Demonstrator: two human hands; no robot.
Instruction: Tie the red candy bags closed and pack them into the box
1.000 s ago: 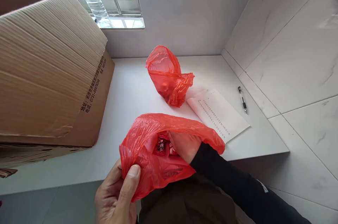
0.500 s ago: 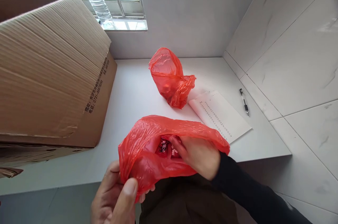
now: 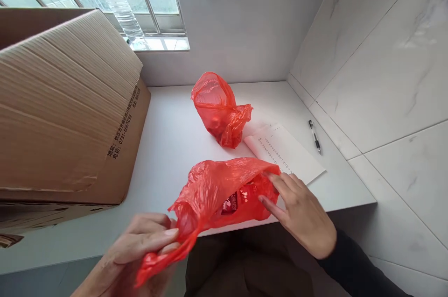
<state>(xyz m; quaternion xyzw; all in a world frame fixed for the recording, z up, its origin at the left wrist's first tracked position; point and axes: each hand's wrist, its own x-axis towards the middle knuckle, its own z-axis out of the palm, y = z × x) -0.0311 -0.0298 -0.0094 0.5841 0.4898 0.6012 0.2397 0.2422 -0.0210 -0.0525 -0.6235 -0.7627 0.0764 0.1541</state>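
Near red bag (image 3: 213, 194) over worktop (image 3: 168, 124) near edge, packets (image 3: 229, 204) inside. Left hand (image 3: 140, 243) pinches left rim; right hand (image 3: 303, 213), grip spread, at right rim. Likely light, floppy, slippery: hold by gathered rim.

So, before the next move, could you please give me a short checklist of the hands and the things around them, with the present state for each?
1. Left hand grips the near red bag: ok, its thumb and fingers pinch the gathered side.
2. Bag mouth open: ok, red packets show inside.
3. Right hand free of packets: ok, thumb and fingertips are apart at the mouth, none visible between them.
4. Number of packets: cannot tell, the bag hides some of its inside.
5. Paper fully visible: not ok, partly hidden in this view.
6. Pen apart from both hands: ok.
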